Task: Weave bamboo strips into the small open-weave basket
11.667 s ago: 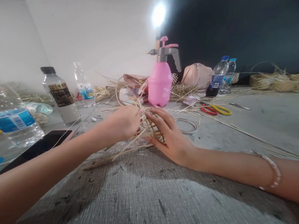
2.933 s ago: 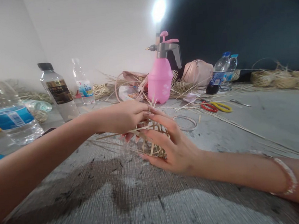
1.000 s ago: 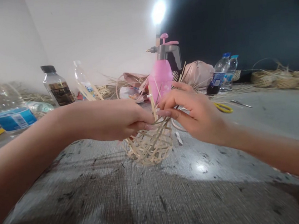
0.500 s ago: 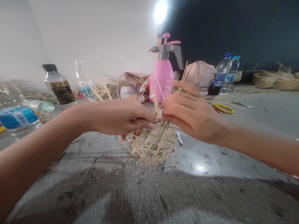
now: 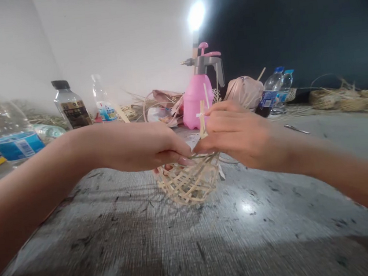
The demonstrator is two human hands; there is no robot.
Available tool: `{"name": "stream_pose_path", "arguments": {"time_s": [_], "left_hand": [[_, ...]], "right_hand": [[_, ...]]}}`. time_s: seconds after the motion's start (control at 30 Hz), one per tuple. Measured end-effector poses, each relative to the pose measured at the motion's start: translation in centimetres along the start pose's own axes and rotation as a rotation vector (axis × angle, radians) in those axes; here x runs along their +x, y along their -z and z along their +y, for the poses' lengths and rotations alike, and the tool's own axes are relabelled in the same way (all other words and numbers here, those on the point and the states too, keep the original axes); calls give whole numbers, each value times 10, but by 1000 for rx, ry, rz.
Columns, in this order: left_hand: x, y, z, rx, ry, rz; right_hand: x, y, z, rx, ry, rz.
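Observation:
A small open-weave bamboo basket sits on the grey table in front of me, with loose strip ends sticking up from its rim. My left hand is closed on the rim's near left part, thumb outside and some fingertips showing through the weave inside. At the rim's right part, my right hand pinches with thumb and fingers. Upright bamboo strips rise beside its fingertips. Exactly which strip the right fingertips grip is hidden.
Behind the basket stands a pink spray bottle. Plastic bottles stand at left, including a large one near my forearm, and a dark-drink bottle at right. Metal tweezers lie on the table. Bamboo scraps line the back.
My right hand has curled its raised fingers in and turned at the rim. The basket has shifted slightly right. The yellow-handled tool at right is now covered by my hand.

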State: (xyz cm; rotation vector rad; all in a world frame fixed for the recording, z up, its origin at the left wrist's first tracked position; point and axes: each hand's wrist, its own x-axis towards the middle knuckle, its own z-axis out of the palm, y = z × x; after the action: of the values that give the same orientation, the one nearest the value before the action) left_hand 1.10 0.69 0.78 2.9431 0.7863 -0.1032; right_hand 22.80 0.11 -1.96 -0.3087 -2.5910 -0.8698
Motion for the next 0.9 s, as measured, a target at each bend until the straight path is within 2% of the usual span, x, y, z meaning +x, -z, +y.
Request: {"name": "stream_pose_path", "arguments": {"time_s": [0.1,0.2,0.3,0.37,0.43,0.57,0.67,0.73,0.9], "left_hand": [[1,-1,2,-9,-34,-16],[4,-3,0,36,-79,19],[7,-5,-6,81,-100,55],[8,-5,-11,78,-93,60],[9,-5,-14,61,-79,56],[12,-4,-16,38,-69,48],[13,-5,-13,36,-76,69],[13,-6,-11,30,-85,79],[13,-9,-9,40,-83,103]], "right_hand": [[-1,8,2,27,12,-36],[-3,11,5,-26,15,-41],[-4,6,5,-125,-40,87],[-4,-1,0,-179,-126,227],[-4,-11,-11,-217,-166,300],[-5,-36,-40,-227,94,307],[-8,-55,-53,-216,74,353],[-10,-64,-55,-238,55,337],[-9,-76,-56,-263,18,400]]}}
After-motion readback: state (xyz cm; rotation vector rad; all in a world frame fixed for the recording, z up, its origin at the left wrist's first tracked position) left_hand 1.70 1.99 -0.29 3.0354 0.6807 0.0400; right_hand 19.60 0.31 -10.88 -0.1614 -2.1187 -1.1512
